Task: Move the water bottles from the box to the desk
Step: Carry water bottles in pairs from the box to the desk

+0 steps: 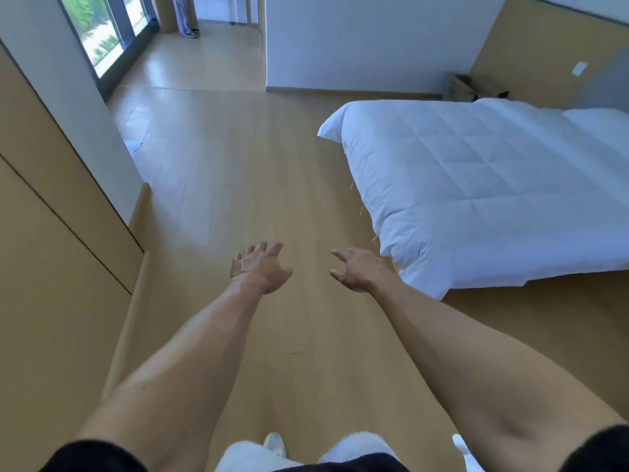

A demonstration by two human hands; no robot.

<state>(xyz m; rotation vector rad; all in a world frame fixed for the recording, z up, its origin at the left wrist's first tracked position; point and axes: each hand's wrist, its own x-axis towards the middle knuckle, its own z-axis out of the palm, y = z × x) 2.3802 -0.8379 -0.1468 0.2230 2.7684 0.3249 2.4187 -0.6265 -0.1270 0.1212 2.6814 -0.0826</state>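
Both my arms reach forward over a bare wooden floor. My left hand (260, 269) is empty, its fingers spread and relaxed. My right hand (359, 270) is also empty, fingers loosely extended. A cardboard box (464, 87) sits on the floor far off at the back right, beyond the bed's far corner, well away from both hands. No water bottles and no desk show in the head view.
A bed with a white quilt (483, 185) fills the right side. Wooden cabinet panels (51, 250) line the left wall. The wooden floor (238, 158) stretches ahead to a window (102, 32) and a doorway where a person's legs (185, 15) stand.
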